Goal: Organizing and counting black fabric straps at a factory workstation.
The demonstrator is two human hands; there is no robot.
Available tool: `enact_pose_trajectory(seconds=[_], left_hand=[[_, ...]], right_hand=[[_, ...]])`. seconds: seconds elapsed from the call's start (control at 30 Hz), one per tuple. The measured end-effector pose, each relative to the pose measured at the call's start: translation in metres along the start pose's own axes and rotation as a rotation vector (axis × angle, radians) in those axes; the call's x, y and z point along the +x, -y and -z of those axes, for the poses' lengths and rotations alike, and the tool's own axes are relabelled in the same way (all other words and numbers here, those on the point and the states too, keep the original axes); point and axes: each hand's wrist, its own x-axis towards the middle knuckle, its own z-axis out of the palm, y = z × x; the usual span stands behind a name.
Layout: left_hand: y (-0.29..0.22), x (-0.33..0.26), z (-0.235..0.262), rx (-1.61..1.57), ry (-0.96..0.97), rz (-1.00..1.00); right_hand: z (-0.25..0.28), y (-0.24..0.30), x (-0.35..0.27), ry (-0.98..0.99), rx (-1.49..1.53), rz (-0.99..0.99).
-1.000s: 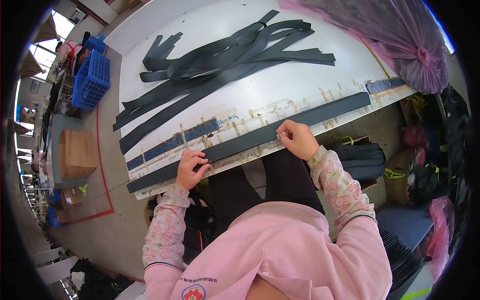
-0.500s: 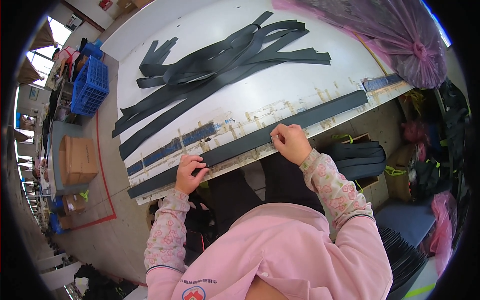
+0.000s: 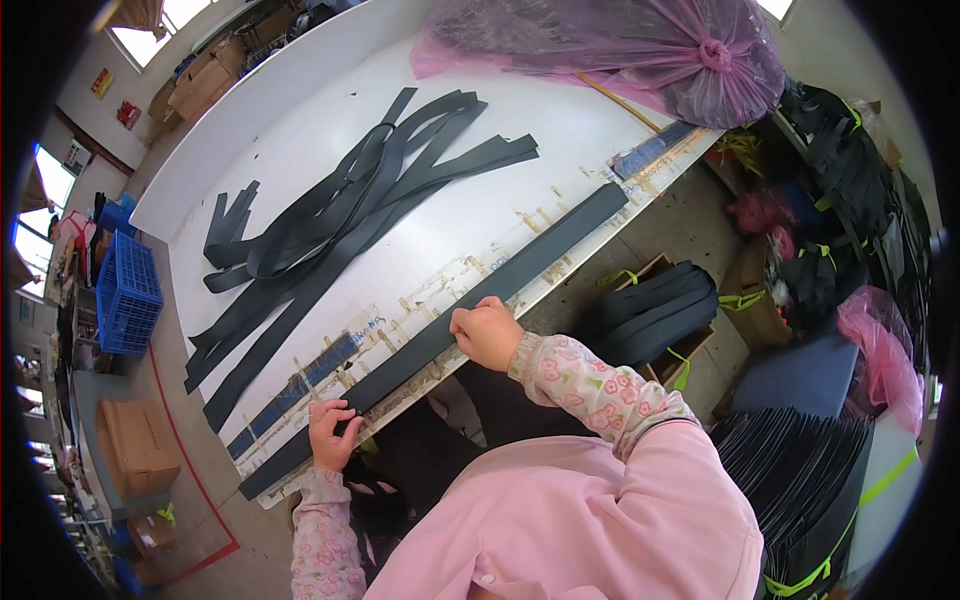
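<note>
A long dark grey fabric strip (image 3: pixel 545 250) lies flat along the near edge of the white table (image 3: pixel 330 130). On its left part rests my left hand (image 3: pixel 332 436), fingers bent over the strip and thumb held apart from them. My right hand (image 3: pixel 488 335) is closed near the strip's middle, its fingertips pressed together against the surface. Whether anything small is pinched there is hidden. Beyond my hands, a loose heap of similar dark strips (image 3: pixel 375 190) sprawls across the table, several overlapping and looped.
A pink plastic bag (image 3: pixel 610 50) covers the table's far right corner. Below the right edge, a carton holds folded dark strips (image 3: pixel 650 315). Stacked black pieces (image 3: pixel 790 490) stand at my right. A blue crate (image 3: pixel 130 295) and a cardboard box (image 3: pixel 138 448) are across the aisle.
The whole view has turned, so the table now slants more steeply and more of the right side shows. Both hands stay on the strip, at about the same places.
</note>
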Motion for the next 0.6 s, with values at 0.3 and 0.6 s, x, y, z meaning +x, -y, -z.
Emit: enact_pose_trajectory(seconds=[0.3,0.6], left_hand=[[0.004,-0.001,0.000,-0.043,-0.021,0.023],[0.016,-0.022,-0.008,-0.199,-0.151,0.219]], right_hand=[[0.010,0.053,-0.003,0.087,0.366,0.071],[-0.011,0.066,0.054,0.076,0.011,0.114]])
